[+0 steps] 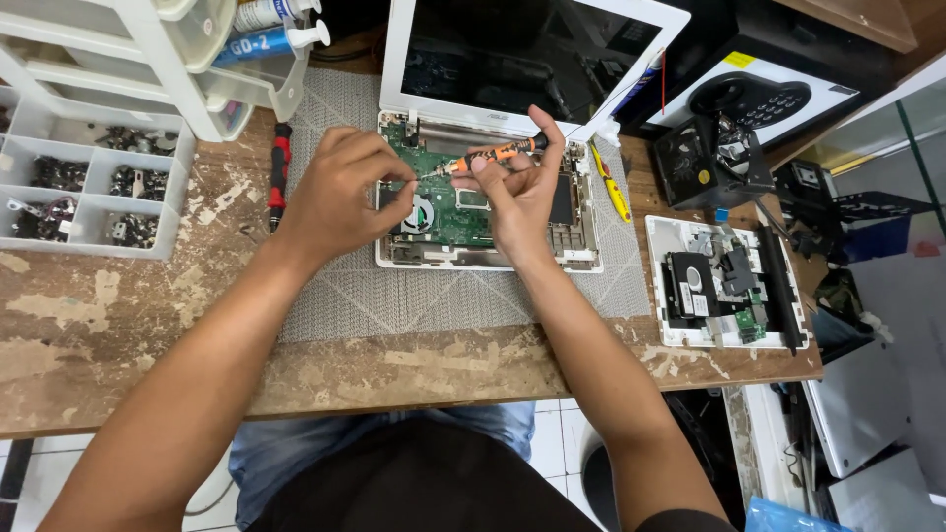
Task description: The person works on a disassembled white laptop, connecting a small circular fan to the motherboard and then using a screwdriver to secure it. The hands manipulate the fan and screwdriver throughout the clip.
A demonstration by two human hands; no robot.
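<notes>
While two white tubes [266,28] with blue labels lie in the rack up and left of it, the left hand [335,197] pinches the tip of an orange screwdriver [493,156]. Just right, the right hand [517,187] grips that screwdriver above the opened laptop [448,212]. Farther right sits a white box [759,94] with a yellow corner label.

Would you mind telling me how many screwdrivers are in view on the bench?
3. An orange-and-black one is held in the right hand over the opened laptop; a red-and-black one lies left of the mat; a yellow one lies right of the laptop. Others may be hidden.
</notes>
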